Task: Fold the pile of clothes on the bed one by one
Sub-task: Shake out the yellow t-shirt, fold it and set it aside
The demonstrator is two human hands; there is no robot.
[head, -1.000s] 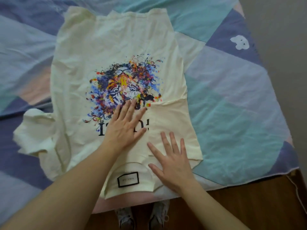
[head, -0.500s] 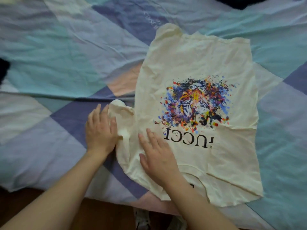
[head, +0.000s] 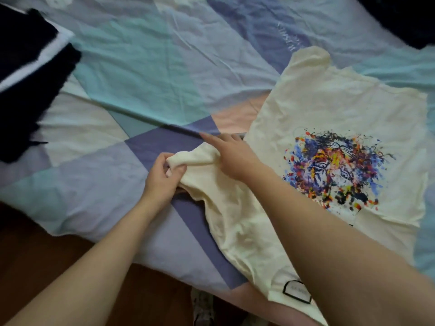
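A cream T-shirt (head: 329, 118) with a colourful tiger print (head: 334, 170) lies spread on the bed, neck label toward me. Its left sleeve (head: 195, 158) is bunched up at the shirt's left side. My left hand (head: 162, 180) grips the end of that sleeve, fingers curled round the cloth. My right hand (head: 230, 156) lies flat on the sleeve near the shoulder, fingers straight and pointing left, pressing the fabric down.
The bed carries a patchwork sheet (head: 141, 67) in teal, lilac, pink and white. Dark folded clothes (head: 26, 74) with a white band lie at the far left. More dark cloth (head: 404, 17) shows at the top right. Brown floor (head: 58, 231) runs along the bed's near edge.
The view has swung left. My left hand went from lying flat on the sleeve to gripping its end. My right hand moved from the shirt's shoulder onto the sleeve.
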